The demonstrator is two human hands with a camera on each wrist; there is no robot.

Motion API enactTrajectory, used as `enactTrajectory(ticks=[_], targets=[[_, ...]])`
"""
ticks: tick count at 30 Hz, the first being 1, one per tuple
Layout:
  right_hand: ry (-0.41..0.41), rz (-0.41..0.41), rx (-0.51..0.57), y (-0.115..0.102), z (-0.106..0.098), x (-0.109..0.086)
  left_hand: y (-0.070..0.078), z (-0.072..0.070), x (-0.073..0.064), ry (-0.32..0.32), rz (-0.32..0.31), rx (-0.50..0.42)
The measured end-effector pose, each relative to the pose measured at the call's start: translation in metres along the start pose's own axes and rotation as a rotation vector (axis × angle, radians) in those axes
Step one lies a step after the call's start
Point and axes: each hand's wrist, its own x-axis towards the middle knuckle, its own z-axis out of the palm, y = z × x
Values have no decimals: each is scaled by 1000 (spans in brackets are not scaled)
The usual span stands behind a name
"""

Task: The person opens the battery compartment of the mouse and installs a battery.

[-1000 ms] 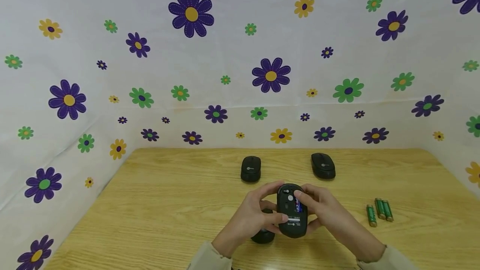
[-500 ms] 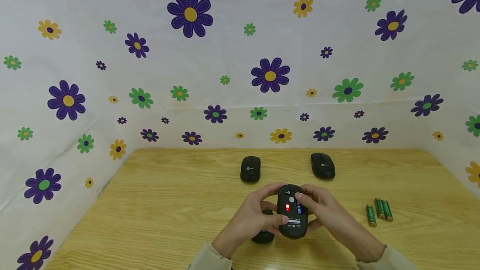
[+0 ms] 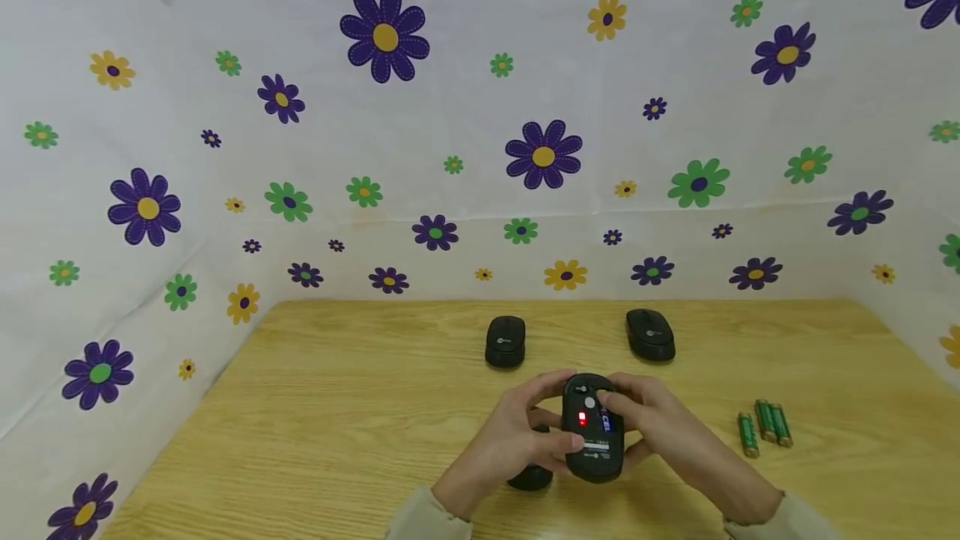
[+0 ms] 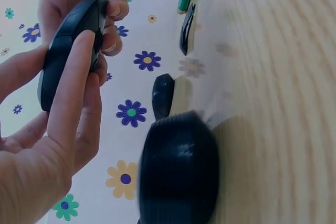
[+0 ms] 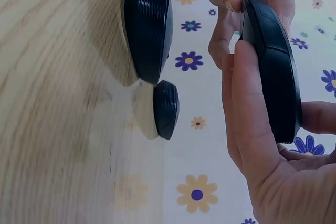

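Note:
In the head view a black computer mouse [image 3: 592, 461] is held underside up above the table, tilted toward the camera. A red light glows on its underside, beside a battery with a blue label and lettering. My left hand [image 3: 517, 432] grips its left side, thumb across the lower underside. Opposite, my right hand [image 3: 660, 423] grips the right side, thumb pressing near the upper edge. Both wrist views show fingers along the mouse's edges. A second black mouse [image 3: 531, 477] sits on the table, partly hidden behind my left hand.
Two more black mice, one at centre [image 3: 506, 342] and one at right [image 3: 650, 336], stand toward the table's back. Three green batteries [image 3: 765, 423] lie at the right. A thin black piece [image 4: 186, 30] shows in the left wrist view. Flowered cloth [image 3: 450, 107] surrounds the wooden table.
A red light has come on at the mouse's underside since one second ago. Both hands keep their grip; the whole view has shifted slightly.

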Motion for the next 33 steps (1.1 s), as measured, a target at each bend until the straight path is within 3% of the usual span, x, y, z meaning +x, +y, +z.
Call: enactTrajectory(ticks=[13, 33], targets=[[16, 25, -32, 2, -25, -4, -5, 16, 23, 5, -64, -56], [63, 39, -94, 10, -57, -7, -14, 41, 48, 129, -87, -138]])
